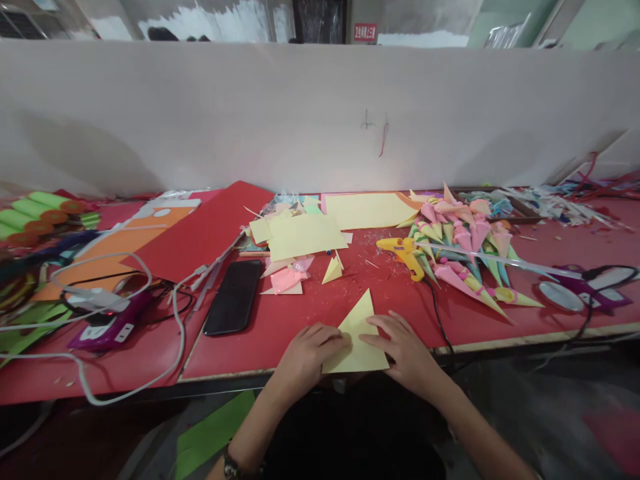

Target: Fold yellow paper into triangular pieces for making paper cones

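A pale yellow sheet of paper (357, 343), pointed at the top, lies over the front edge of the red table between my hands. Its left side is held by my left hand (317, 347), with the fingers bent together on it. My right hand (400, 343) grips the right side, fingers a little spread and their tips on the paper. Just beyond stands a small folded yellow paper piece (333, 270). A yellow glue gun (405, 253) lies to the right, past my right hand.
Paper cones (465, 240) in pink, yellow and green are heaped at the right. Yellow sheets (305, 235) lie behind my hands. On the left are a black phone (233, 297), a white cable (180, 333) and red card (200, 233). A white partition (250, 113) borders the back.
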`<state>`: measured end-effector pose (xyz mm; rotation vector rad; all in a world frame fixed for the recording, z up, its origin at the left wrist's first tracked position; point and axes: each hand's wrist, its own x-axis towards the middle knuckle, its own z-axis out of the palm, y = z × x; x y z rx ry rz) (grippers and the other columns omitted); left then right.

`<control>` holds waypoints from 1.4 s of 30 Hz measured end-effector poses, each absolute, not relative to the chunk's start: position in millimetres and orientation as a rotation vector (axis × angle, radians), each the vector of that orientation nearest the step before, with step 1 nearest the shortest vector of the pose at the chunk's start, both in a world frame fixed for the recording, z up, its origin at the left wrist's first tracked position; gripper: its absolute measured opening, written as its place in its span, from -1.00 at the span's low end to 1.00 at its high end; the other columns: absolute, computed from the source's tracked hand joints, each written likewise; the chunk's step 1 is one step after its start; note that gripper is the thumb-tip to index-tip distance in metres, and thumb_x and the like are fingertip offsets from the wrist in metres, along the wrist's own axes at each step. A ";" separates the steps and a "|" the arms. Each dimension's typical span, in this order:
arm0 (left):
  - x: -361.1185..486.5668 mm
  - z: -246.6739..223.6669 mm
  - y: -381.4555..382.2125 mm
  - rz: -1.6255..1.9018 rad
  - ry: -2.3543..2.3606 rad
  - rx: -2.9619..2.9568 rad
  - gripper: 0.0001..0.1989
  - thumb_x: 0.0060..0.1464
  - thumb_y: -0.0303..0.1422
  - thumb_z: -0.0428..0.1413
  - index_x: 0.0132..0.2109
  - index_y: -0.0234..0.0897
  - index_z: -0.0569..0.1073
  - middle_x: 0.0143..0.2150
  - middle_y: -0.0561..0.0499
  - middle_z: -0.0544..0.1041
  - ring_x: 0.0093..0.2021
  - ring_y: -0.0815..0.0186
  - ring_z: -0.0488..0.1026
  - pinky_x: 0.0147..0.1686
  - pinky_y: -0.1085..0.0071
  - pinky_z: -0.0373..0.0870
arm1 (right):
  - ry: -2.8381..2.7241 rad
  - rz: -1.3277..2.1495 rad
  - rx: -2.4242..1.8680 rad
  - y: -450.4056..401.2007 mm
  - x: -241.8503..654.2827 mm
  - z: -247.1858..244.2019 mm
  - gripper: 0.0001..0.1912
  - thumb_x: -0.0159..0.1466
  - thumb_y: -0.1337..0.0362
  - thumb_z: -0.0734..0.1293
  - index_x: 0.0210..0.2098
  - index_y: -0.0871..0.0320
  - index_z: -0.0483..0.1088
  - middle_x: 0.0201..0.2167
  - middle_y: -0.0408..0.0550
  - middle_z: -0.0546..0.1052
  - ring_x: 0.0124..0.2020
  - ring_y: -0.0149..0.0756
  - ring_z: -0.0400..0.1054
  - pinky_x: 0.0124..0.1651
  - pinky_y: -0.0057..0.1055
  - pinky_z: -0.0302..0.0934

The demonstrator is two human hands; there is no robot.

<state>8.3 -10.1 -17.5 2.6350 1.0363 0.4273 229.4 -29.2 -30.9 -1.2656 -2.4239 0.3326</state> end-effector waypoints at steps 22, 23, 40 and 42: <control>16.4 -21.8 -6.4 0.403 1.460 2.578 -0.82 0.02 -0.26 0.05 -0.42 -0.27 0.41 -0.48 0.06 0.41 -0.41 0.34 0.34 -0.37 0.39 0.16 | -2.039 0.520 -1.408 -16.0 208.3 -25.0 -0.92 0.10 0.31 0.31 -0.50 0.17 0.33 -0.40 -0.12 0.38 -0.35 -0.34 0.22 -0.28 -0.42 0.13; 16.4 -21.5 -6.3 0.394 1.476 2.573 -0.81 0.02 -0.25 0.04 -0.42 -0.28 0.41 -0.48 0.06 0.41 -0.41 0.33 0.34 -0.37 0.39 0.15 | -2.029 0.513 -1.423 -16.0 207.7 -24.6 -0.92 0.10 0.31 0.31 -0.49 0.17 0.32 -0.41 -0.12 0.38 -0.35 -0.33 0.21 -0.28 -0.42 0.13; 3.9 -15.4 -7.8 0.383 1.583 2.580 -0.75 -0.03 -0.44 0.00 -0.13 -0.23 0.32 -0.15 -0.04 0.35 -0.18 0.26 0.32 -0.24 0.35 0.27 | -2.047 0.427 -1.585 -19.6 210.4 -25.1 -0.80 0.10 0.30 0.27 -0.62 0.16 0.22 -0.28 -0.05 0.35 -0.28 -0.23 0.18 -0.23 -0.30 0.13; 3.7 -14.6 -6.2 0.382 1.474 2.727 -0.55 -0.05 -0.53 -0.02 0.03 -0.16 0.22 -0.01 -0.07 0.27 -0.09 0.22 0.28 -0.15 0.30 0.25 | -2.034 0.501 -1.553 -20.9 214.0 -23.8 -0.85 0.11 0.32 0.26 -0.58 0.16 0.27 -0.25 -0.04 0.35 -0.24 -0.23 0.18 -0.20 -0.30 0.14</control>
